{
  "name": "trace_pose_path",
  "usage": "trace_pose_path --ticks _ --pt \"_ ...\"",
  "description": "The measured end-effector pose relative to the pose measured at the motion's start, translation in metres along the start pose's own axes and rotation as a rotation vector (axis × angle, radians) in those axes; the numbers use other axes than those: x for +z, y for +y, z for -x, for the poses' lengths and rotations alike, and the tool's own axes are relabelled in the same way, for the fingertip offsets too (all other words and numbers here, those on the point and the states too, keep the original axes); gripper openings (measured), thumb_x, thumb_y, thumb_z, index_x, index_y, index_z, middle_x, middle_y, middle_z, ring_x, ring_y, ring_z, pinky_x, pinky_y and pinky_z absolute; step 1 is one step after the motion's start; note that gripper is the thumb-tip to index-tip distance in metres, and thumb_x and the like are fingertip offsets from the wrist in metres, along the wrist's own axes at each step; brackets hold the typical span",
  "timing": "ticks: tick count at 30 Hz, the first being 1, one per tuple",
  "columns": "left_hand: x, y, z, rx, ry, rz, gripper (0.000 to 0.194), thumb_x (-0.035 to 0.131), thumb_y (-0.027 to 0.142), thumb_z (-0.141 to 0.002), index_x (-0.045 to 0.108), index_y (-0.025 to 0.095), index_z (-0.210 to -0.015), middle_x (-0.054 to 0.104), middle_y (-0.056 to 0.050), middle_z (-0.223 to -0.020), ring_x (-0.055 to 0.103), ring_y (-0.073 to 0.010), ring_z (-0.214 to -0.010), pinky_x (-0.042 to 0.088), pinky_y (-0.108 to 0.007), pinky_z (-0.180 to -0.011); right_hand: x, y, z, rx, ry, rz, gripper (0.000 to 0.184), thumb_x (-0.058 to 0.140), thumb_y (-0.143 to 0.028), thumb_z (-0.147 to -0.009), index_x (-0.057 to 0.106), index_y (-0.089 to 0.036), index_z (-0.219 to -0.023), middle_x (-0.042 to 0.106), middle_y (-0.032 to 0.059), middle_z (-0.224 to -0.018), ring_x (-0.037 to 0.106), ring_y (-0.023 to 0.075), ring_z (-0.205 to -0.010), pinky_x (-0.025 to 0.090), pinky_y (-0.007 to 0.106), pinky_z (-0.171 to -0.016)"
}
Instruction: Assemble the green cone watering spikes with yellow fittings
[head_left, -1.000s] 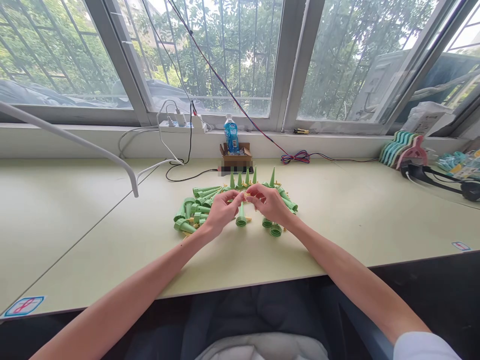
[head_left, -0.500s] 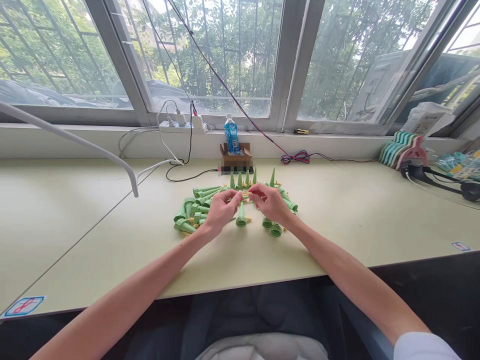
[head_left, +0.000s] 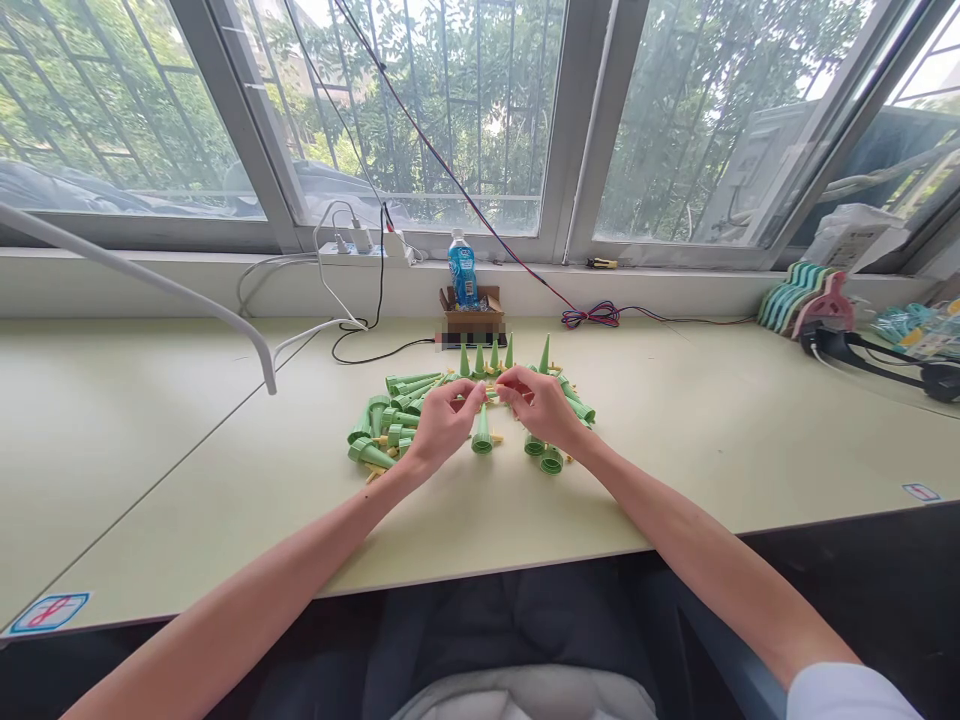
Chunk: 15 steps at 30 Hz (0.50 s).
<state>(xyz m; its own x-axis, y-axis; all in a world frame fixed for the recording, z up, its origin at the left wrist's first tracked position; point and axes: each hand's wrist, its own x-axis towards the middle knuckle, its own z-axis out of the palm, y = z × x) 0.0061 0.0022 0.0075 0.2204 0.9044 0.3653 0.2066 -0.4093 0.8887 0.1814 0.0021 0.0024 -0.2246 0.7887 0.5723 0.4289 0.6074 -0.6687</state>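
My left hand (head_left: 448, 420) and my right hand (head_left: 541, 405) face each other over the table, thumb and fingers pinched together. Their fingertips almost meet; whatever is between them is too small to make out. Just below the fingertips a green plant watering spike (head_left: 482, 437) stands with its round open end toward me and a small yellow piece (head_left: 497, 438) beside it. More green spikes lie heaped left of my left hand, among them a tilted one (head_left: 367, 452). Two open-ended spikes (head_left: 551, 460) sit under my right wrist. Several stand point-up behind my hands, one (head_left: 545, 354) apart from the others.
Behind the spikes is a small cardboard box (head_left: 472, 322) with a blue bottle (head_left: 463, 270). A coiled cable (head_left: 592, 316) and a power strip (head_left: 367, 245) are near the sill. Hangers (head_left: 806, 300) and a black headset (head_left: 870, 355) lie far right. A white bar (head_left: 187, 285) crosses at left.
My left hand has shifted very slightly while still pinched. My right hand and the spikes look nearly the same as before.
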Motion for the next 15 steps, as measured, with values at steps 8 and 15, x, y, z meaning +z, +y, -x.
trace_pose_path --ticks 8,15 --pt "0.000 -0.007 0.000 0.179 -0.040 -0.414 0.024 0.051 0.035 -0.088 0.061 0.018 -0.074 0.057 0.001 -0.064 0.044 -0.0118 -0.053 0.034 -0.025 -0.056 -0.001 -0.001 -0.001 0.012 0.039 0.008 0.023 0.050 -0.040 -0.093 0.058 -0.019 -0.090 0.065 0.0037 -0.077 0.058 0.0137 -0.065 0.045 0.025 -0.057" --pt "-0.002 -0.011 0.001 0.196 -0.121 -0.623 0.021 0.049 0.028 -0.086 0.064 0.020 -0.074 0.058 -0.001 -0.066 0.048 -0.0154 -0.060 0.035 -0.027 -0.060 -0.001 -0.001 -0.001 0.010 0.048 0.010 0.023 0.049 -0.040 -0.093 0.058 -0.019 -0.089 0.064 0.0030 -0.075 0.056 0.0132 -0.063 0.044 0.026 -0.057"
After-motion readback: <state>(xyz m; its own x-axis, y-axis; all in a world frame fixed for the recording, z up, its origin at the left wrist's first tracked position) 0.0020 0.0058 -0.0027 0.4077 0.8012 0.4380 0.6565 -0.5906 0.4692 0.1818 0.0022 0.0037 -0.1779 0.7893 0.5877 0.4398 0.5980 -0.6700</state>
